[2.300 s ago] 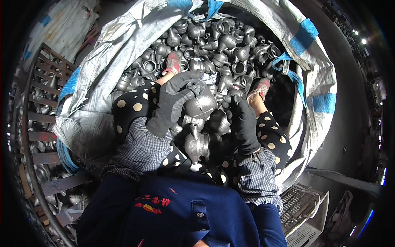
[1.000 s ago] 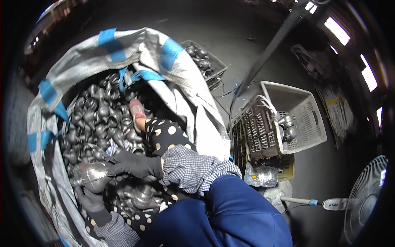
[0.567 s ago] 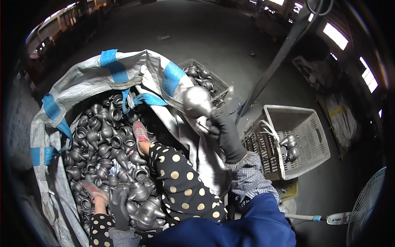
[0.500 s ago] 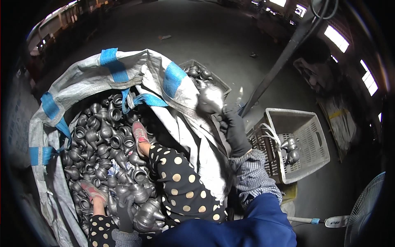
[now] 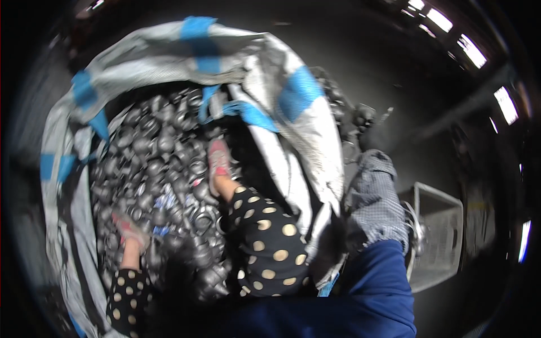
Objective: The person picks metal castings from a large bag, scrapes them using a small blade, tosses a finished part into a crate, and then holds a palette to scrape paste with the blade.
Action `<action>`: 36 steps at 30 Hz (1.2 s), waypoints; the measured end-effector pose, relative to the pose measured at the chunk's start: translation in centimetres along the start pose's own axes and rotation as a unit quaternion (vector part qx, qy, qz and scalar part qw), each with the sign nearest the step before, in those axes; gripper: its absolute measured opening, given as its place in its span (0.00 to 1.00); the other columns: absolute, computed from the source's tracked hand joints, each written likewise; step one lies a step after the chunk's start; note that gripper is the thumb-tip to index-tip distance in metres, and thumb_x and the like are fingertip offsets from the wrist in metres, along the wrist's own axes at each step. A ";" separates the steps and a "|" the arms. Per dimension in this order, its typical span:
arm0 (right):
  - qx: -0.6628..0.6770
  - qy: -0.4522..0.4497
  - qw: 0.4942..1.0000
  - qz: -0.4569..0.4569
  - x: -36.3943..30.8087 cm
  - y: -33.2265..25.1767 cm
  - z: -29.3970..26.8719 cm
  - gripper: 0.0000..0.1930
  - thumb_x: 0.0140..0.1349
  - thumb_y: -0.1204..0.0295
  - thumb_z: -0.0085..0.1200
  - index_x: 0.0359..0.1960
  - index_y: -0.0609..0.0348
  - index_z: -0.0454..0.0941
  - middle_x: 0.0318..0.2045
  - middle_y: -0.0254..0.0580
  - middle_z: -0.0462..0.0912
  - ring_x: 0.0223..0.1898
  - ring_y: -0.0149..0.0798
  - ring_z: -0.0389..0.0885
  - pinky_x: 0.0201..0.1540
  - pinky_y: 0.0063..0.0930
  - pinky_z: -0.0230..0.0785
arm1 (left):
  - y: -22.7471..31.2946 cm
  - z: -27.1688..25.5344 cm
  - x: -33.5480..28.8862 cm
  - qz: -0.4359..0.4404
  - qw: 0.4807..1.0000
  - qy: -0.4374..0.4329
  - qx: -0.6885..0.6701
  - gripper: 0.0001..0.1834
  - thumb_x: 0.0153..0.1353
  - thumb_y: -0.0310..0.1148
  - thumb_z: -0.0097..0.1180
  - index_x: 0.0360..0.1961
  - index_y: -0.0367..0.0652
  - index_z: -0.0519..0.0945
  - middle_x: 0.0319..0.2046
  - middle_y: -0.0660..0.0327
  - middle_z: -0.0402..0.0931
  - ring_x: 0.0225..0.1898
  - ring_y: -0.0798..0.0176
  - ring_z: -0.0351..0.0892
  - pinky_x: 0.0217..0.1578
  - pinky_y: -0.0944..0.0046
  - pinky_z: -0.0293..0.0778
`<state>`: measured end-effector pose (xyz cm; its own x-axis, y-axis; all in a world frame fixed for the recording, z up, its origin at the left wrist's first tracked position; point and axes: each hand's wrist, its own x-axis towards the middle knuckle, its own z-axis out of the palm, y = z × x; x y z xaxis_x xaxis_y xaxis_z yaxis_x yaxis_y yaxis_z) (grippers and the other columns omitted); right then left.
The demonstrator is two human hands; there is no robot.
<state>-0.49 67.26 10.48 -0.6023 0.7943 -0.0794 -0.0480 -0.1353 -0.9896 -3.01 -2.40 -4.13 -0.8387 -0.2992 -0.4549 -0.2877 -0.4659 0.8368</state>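
Checked sleeve reaches past a woven bag of rounded grey metal fittings

A heap of metal fittings (image 5: 160,143) fills the wide mouth of a woven bag (image 5: 318,155). The pieces are bulbous and dark grey, some with open, ring-like ends, and they lie at every angle with dull glints along their curves. Scraps of blue and white material (image 5: 164,198) show between them.

The bag's whitish fabric is creased and rolled into a thick, uneven rim, crossed by smooth blue bands (image 5: 300,93). A blue strap (image 5: 248,114) droops in loose folds inside the far right edge.

Two red-and-grey shoes (image 5: 218,160) rest among the fittings, below black trousers (image 5: 267,242) with round cream dots. On the right, a dark blue sleeve (image 5: 377,284) runs into a gathered cover (image 5: 375,208) of small grey-and-white checks, stretched forward outside the bag. Just beyond its cuff, more rounded grey pieces (image 5: 334,94) cluster against the bag's outer side. Blur and dark tones hide the right hand there, so whether its fingers are spread or pinching a piece cannot be told. The left hand is out of sight.

To the right of the checked cover stands a pale, straight-sided crate (image 5: 437,245) with stiff walls. The floor (image 5: 344,45) is dark and matte.
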 end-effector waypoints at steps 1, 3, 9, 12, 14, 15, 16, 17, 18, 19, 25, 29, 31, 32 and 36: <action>0.039 -0.092 0.995 0.009 -1.3 -1.7 0.7 0.17 0.67 0.56 0.41 0.33 0.57 0.75 0.19 0.34 0.75 0.17 0.30 0.67 0.19 0.23 0.60 | 0.0 0.2 0.4 -0.006 1.000 -0.008 -0.002 0.39 0.65 0.62 0.28 0.69 0.47 0.51 0.68 0.68 0.50 0.68 0.62 0.47 0.65 0.56 0.46; 0.083 -0.102 0.990 0.048 3.4 1.1 -2.9 0.15 0.67 0.59 0.42 0.34 0.57 0.75 0.22 0.30 0.73 0.19 0.28 0.66 0.22 0.20 0.60 | -0.5 3.3 1.5 -0.024 0.999 -0.040 0.005 0.40 0.65 0.64 0.25 0.70 0.48 0.50 0.69 0.70 0.48 0.69 0.62 0.46 0.66 0.56 0.44; 0.025 -0.308 0.951 0.017 -13.5 -6.5 10.1 0.15 0.71 0.66 0.40 0.52 0.61 0.69 0.27 0.26 0.68 0.18 0.16 0.58 0.17 0.11 0.50 | 6.3 5.3 -4.5 -0.070 0.997 -0.014 0.033 0.32 0.62 0.56 0.41 0.62 0.51 0.58 0.61 0.62 0.55 0.60 0.62 0.55 0.59 0.51 0.51; 0.009 -0.366 0.927 0.079 -21.8 -6.3 13.4 0.17 0.69 0.63 0.43 0.52 0.62 0.70 0.25 0.24 0.69 0.18 0.18 0.58 0.18 0.11 0.50 | 5.3 4.1 -6.9 0.038 0.964 -0.190 0.182 0.24 0.63 0.49 0.48 0.55 0.47 0.67 0.55 0.61 0.64 0.54 0.63 0.63 0.54 0.57 0.60; -0.022 -0.445 0.883 0.144 -27.6 -6.1 15.6 0.18 0.68 0.63 0.44 0.51 0.64 0.71 0.24 0.29 0.72 0.17 0.19 0.61 0.18 0.11 0.52 | 3.8 3.4 -8.9 0.086 0.901 -0.317 0.284 0.19 0.63 0.44 0.52 0.51 0.45 0.73 0.50 0.61 0.70 0.50 0.65 0.69 0.51 0.61 0.66; -0.059 -0.431 0.887 0.157 -30.7 -7.5 15.6 0.19 0.68 0.62 0.45 0.50 0.65 0.72 0.24 0.31 0.74 0.18 0.19 0.63 0.20 0.10 0.53 | 2.6 5.9 -7.1 0.091 0.876 -0.385 0.276 0.17 0.63 0.41 0.54 0.48 0.43 0.76 0.48 0.60 0.73 0.48 0.65 0.72 0.49 0.62 0.69; -0.047 -0.488 0.849 0.197 -31.4 -5.4 16.6 0.19 0.67 0.62 0.46 0.49 0.67 0.72 0.25 0.34 0.76 0.17 0.20 0.64 0.20 0.12 0.54 | 4.0 4.2 -7.1 0.073 0.913 -0.303 0.264 0.14 0.61 0.36 0.57 0.45 0.40 0.77 0.43 0.61 0.76 0.45 0.67 0.73 0.46 0.68 0.69; -0.041 -0.520 0.823 0.225 -32.0 -3.4 17.2 0.20 0.66 0.62 0.47 0.49 0.68 0.72 0.25 0.37 0.78 0.17 0.22 0.64 0.20 0.13 0.55 | 4.7 4.0 -6.2 0.052 0.937 -0.247 0.243 0.11 0.59 0.30 0.60 0.41 0.37 0.79 0.38 0.62 0.78 0.41 0.69 0.74 0.43 0.73 0.69; -0.028 -0.529 0.811 0.249 -32.9 -2.6 17.8 0.20 0.66 0.61 0.47 0.48 0.69 0.72 0.26 0.38 0.78 0.17 0.22 0.65 0.20 0.13 0.56 | 4.7 4.0 -5.0 0.080 0.944 -0.163 0.275 0.13 0.59 0.33 0.59 0.42 0.35 0.78 0.36 0.61 0.78 0.40 0.70 0.74 0.42 0.72 0.70; -0.015 -0.536 0.799 0.273 -33.6 -1.7 18.4 0.21 0.65 0.61 0.47 0.48 0.70 0.73 0.27 0.39 0.79 0.17 0.23 0.65 0.20 0.14 0.56 | 2.9 2.3 -1.3 0.053 0.963 -0.165 0.207 0.12 0.60 0.33 0.57 0.42 0.36 0.78 0.37 0.61 0.78 0.39 0.70 0.74 0.41 0.69 0.71; -0.018 -0.496 0.798 0.342 -32.2 1.9 18.1 0.19 0.65 0.67 0.44 0.50 0.74 0.70 0.27 0.39 0.80 0.17 0.24 0.69 0.21 0.16 0.62 | 3.2 7.7 6.3 0.050 0.977 -0.094 0.186 0.19 0.60 0.35 0.58 0.49 0.37 0.74 0.42 0.57 0.75 0.43 0.64 0.76 0.44 0.64 0.74; -0.049 -0.476 0.804 0.354 -31.1 2.2 18.3 0.19 0.66 0.71 0.42 0.52 0.75 0.69 0.27 0.43 0.81 0.17 0.25 0.70 0.20 0.16 0.61 | 0.9 13.7 12.3 0.356 0.744 -0.122 0.552 0.27 0.61 0.42 0.54 0.60 0.45 0.68 0.60 0.58 0.66 0.62 0.52 0.63 0.62 0.53 0.58; -0.061 -0.474 0.791 0.383 -31.2 1.8 18.7 0.20 0.65 0.72 0.43 0.53 0.76 0.69 0.28 0.45 0.81 0.18 0.26 0.70 0.20 0.16 0.61 | 1.2 17.2 15.1 0.489 0.498 -0.120 0.706 0.28 0.63 0.42 0.47 0.64 0.50 0.64 0.65 0.62 0.60 0.68 0.51 0.52 0.69 0.47 0.38; -0.052 -0.467 0.787 0.399 -31.1 2.1 18.5 0.20 0.63 0.72 0.44 0.53 0.77 0.69 0.29 0.46 0.81 0.18 0.27 0.71 0.20 0.16 0.60 | 1.7 19.0 16.1 0.496 0.414 -0.143 0.750 0.28 0.63 0.41 0.45 0.65 0.52 0.63 0.65 0.62 0.59 0.69 0.53 0.49 0.69 0.45 0.32; -0.086 -0.444 0.789 0.416 -31.2 1.6 18.8 0.20 0.61 0.72 0.47 0.52 0.76 0.71 0.28 0.47 0.82 0.17 0.26 0.71 0.19 0.16 0.60 | 2.1 20.0 21.3 0.368 0.402 -0.241 0.803 0.23 0.61 0.35 0.45 0.59 0.51 0.71 0.61 0.61 0.66 0.69 0.52 0.49 0.66 0.35 0.33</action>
<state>3.22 31.09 13.58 -0.6923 -0.2657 -0.6709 0.7216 -0.2484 -0.6463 -30.66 6.89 -5.97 -0.8510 0.5123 -0.1156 0.5173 0.8556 -0.0164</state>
